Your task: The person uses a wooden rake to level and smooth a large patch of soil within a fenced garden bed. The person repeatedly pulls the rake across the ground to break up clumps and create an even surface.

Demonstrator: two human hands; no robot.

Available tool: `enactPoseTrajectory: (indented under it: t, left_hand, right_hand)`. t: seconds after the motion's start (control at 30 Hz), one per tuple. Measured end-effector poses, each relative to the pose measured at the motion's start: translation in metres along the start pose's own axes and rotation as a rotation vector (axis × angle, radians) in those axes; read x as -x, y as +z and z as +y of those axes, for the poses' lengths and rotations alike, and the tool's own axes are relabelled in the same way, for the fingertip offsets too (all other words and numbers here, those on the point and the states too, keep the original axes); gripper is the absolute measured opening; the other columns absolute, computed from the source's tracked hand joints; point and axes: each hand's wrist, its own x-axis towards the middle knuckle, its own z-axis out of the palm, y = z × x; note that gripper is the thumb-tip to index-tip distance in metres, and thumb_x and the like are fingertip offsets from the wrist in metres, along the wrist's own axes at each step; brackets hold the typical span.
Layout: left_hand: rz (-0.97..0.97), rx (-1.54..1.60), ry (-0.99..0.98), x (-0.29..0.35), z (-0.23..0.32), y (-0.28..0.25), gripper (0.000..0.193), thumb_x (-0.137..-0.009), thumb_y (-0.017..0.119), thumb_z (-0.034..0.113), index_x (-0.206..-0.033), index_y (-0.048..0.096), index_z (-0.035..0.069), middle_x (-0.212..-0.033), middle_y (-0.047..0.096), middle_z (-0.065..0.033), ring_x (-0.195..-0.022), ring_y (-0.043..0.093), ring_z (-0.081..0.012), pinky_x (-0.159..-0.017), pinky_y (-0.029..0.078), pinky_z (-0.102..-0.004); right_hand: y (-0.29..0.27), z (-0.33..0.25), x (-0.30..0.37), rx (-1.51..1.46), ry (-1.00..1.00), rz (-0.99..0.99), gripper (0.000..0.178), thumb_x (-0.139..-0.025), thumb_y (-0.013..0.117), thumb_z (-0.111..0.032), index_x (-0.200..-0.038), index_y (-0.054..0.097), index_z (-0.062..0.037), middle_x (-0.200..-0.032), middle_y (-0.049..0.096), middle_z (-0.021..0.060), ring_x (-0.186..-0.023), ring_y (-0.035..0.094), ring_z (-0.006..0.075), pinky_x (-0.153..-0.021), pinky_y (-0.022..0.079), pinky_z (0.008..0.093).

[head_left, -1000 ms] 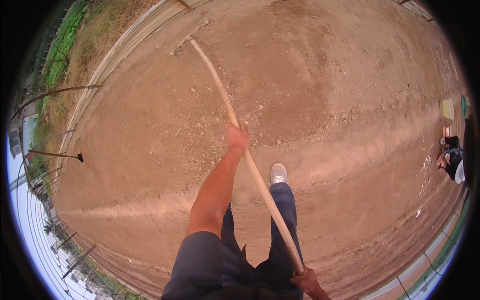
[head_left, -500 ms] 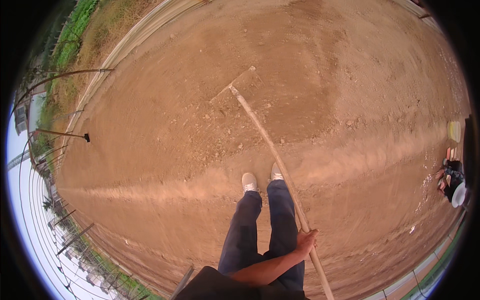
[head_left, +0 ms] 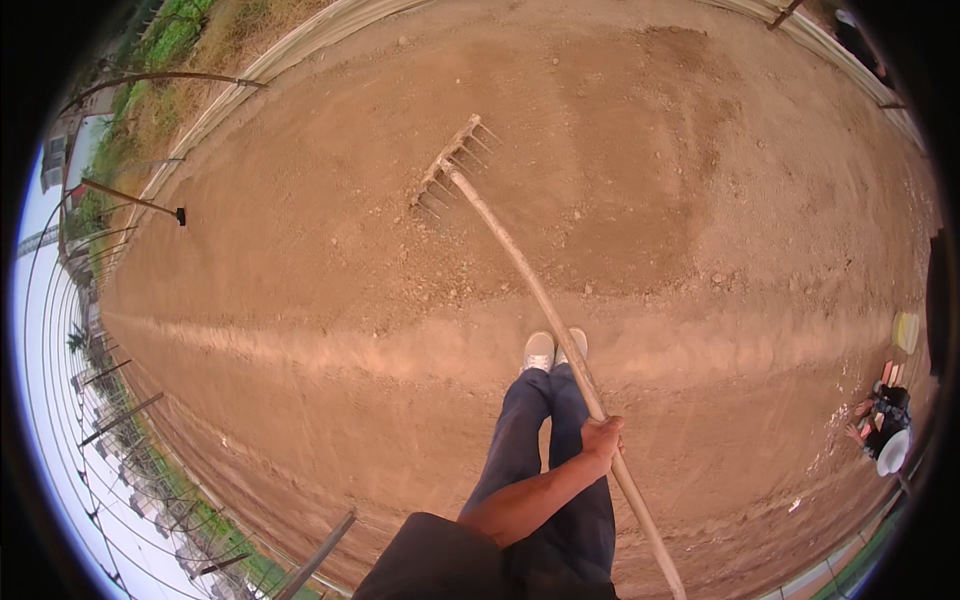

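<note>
Dirt plot [head_left: 300, 250]: brown, loose, cloddy
Garden rake [head_left: 520, 262]: head [head_left: 444, 160] ahead of the shoes [head_left: 539, 350], ground contact unclear
Left hand [head_left: 602, 437]: wrapped around wooden handle [head_left: 545, 300]
Right hand: unseen, cannot tell
Good raking: level head, light even strokes

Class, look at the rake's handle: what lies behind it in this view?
Behind the handle are soil, the right shoe and the right trouser leg. The strip of shoe it crosses is covered and cannot be seen.
</note>
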Motion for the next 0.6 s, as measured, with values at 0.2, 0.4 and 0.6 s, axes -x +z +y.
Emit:
enactPoseTrajectory:
  t: [0.2, 0.4, 0.6]
  left_hand:
    - [0.183, 0.028, 0.43, -0.057, 0.206, -0.057, 0.023, -0.08, 0.065, 0.021, -0.069, 0.049, 0.008, -0.053, 0.045, -0.0015, -0.041, 0.044, -0.0129, -0.035, 0.039, -0.0295]
    - [0.33, -0.037, 0.745, -0.049, 0.326, -0.105, 0.026, -0.084, 0.061, 0.022, -0.07, 0.045, 0.007, -0.054, 0.044, -0.0029, -0.041, 0.044, -0.0149, -0.035, 0.038, -0.0312]
    - [0.336, -0.056, 0.7, -0.055, 0.19, -0.094, 0.026, -0.087, 0.056, 0.021, -0.089, 0.038, 0.003, -0.055, 0.044, -0.0045, -0.038, 0.044, -0.0145, -0.033, 0.036, -0.0309]
  right_hand:
    - [-0.026, -0.238, 0.013, -0.143, -0.319, -0.174, 0.018, -0.074, 0.069, -0.016, -0.08, 0.062, 0.0, -0.068, 0.065, 0.0106, -0.065, 0.065, 0.0174, -0.057, 0.05, 0.0326]
    - [-0.056, -0.443, 0.103, -0.547, -0.529, -0.533, 0.02, -0.071, 0.068, 0.0, -0.08, 0.052, -0.0054, -0.052, 0.047, 0.0012, -0.037, 0.043, 0.0114, -0.034, 0.031, 0.0262]
    - [-0.04, -0.337, 0.076, -0.587, -0.343, -0.519, 0.014, -0.067, 0.066, 0.003, -0.074, 0.057, -0.0049, -0.055, 0.053, 0.0042, -0.041, 0.047, 0.0124, -0.038, 0.034, 0.0269]
